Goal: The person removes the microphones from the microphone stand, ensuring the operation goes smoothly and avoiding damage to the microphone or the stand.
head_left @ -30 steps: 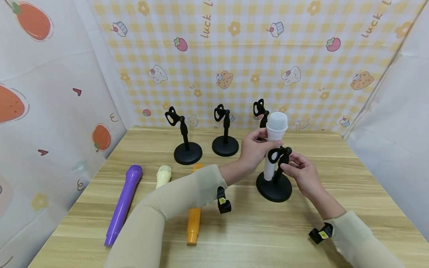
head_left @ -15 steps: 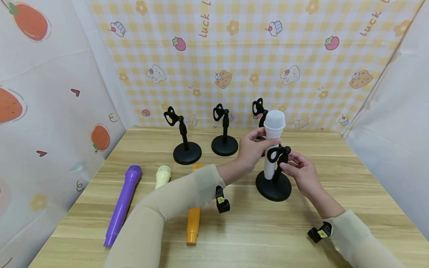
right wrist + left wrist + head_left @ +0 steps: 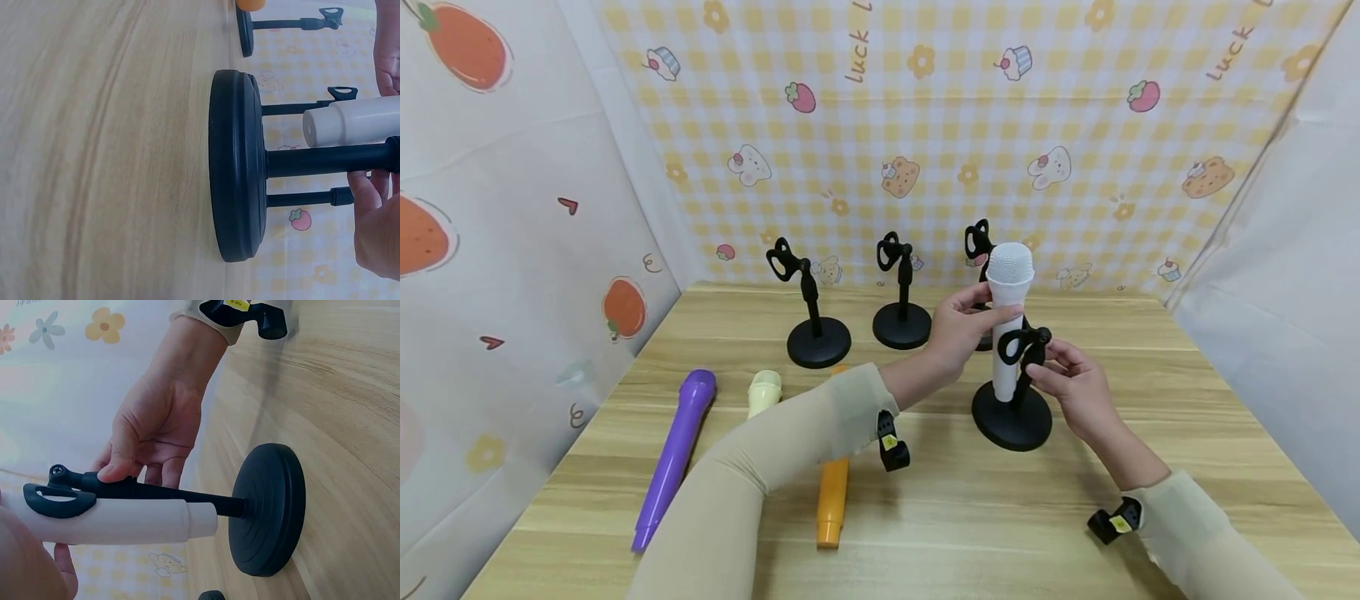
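Observation:
A white microphone (image 3: pixel 1010 279) stands nearly upright, pinched below its head by the thumb and fingers of my left hand (image 3: pixel 957 332). The black clip (image 3: pixel 1012 344) of the nearest desk stand crosses in front of the microphone's body; how far the body sits inside it I cannot tell. In the left wrist view the microphone's tail (image 3: pixel 201 520) hangs apart from the round base (image 3: pixel 269 509). My right hand (image 3: pixel 1077 390) grips this stand's upright (image 3: pixel 156 489) just under the clip, thumb on the near side. The base rests on the table.
Several black stands stand at the back, including a left one (image 3: pixel 818 342), a middle one (image 3: pixel 903 325) and one partly behind the white microphone. Purple (image 3: pixel 676 454), cream (image 3: pixel 765 390) and orange (image 3: pixel 832 500) microphones lie at left; my left sleeve (image 3: pixel 797 442) covers parts of them.
The white microphone's head has shifted slightly left and up, so it stands straighter. My left hand has moved a little left with it. The right hand and stand have stayed put.

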Available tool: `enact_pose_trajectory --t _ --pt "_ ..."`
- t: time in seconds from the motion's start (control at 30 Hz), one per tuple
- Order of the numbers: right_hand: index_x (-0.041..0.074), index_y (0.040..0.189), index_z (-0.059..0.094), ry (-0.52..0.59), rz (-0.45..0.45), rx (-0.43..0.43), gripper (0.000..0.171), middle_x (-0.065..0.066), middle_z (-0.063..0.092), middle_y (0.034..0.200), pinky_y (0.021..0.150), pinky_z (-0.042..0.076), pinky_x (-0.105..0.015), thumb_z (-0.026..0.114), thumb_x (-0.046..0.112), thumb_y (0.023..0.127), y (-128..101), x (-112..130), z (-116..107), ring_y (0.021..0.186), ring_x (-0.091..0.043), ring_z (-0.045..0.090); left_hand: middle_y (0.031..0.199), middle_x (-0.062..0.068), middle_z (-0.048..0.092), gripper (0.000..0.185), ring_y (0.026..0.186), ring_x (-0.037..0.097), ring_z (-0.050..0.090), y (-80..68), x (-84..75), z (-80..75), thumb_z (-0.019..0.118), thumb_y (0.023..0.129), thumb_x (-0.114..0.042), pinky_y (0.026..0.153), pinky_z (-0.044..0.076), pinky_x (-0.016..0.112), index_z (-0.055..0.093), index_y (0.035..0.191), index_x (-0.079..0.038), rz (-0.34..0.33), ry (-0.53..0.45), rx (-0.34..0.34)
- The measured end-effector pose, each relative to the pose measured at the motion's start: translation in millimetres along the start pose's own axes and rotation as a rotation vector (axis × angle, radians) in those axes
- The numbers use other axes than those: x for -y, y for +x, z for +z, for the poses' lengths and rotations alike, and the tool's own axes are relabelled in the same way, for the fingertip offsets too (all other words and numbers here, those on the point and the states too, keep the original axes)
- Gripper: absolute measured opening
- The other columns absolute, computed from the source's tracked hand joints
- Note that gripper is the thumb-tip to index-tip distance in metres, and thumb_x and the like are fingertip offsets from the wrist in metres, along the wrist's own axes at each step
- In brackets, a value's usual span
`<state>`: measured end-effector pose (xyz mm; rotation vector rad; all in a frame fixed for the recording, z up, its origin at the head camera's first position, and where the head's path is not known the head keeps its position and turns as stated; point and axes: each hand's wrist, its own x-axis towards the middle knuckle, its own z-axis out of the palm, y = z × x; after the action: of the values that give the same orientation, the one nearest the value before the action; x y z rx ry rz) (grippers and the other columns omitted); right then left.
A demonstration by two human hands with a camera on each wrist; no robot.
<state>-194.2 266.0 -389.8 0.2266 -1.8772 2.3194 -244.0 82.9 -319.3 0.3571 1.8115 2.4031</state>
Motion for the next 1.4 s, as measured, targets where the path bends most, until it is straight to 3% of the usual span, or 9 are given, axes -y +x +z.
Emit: enact_pose_trajectory --t 0.27,0.8,1.4 --pt "0.022 0.102 0.071 -0.023 0.000 0.007 0.036 0.006 0.068 0.092 0.075 0.055 -0.023 0.062 -0.010 0.090 0.0 -1.0 -1.5 0.087 -0.006 0.066 0.102 -0.002 0.067 0.033 0.093 0.014 0.065 3.4 -0.3 -5.4 0.079 0.083 -0.011 0.079 0.055 0.033 0.071 0.115 -0.010 -0.008 -0.028 0.060" --pt "0.022 0.102 0.072 -0.013 0.014 -0.004 0.036 0.005 0.068 0.091 0.073 0.055 -0.023 0.063 -0.011 0.089 -0.2 2.4 1.0 0.087 -0.006 0.066 0.105 0.000 0.067 0.032 0.096 0.016 0.064 7.0 -1.8 -10.3 0.075 0.085 -0.008 0.081 0.055 0.035 0.070 0.117 -0.007 0.005 -0.027 0.110" --pt "0.021 0.101 0.072 -0.021 0.010 -0.007 0.035 0.005 0.068 0.091 0.073 0.055 -0.023 0.062 -0.011 0.089 -1.3 2.4 2.0 0.088 -0.007 0.065 0.108 0.000 0.067 0.035 0.096 0.015 0.063 11.4 -6.4 -15.9 0.072 0.087 -0.003 0.081 0.055 0.035 0.066 0.122 -0.003 -0.031 -0.045 0.167"
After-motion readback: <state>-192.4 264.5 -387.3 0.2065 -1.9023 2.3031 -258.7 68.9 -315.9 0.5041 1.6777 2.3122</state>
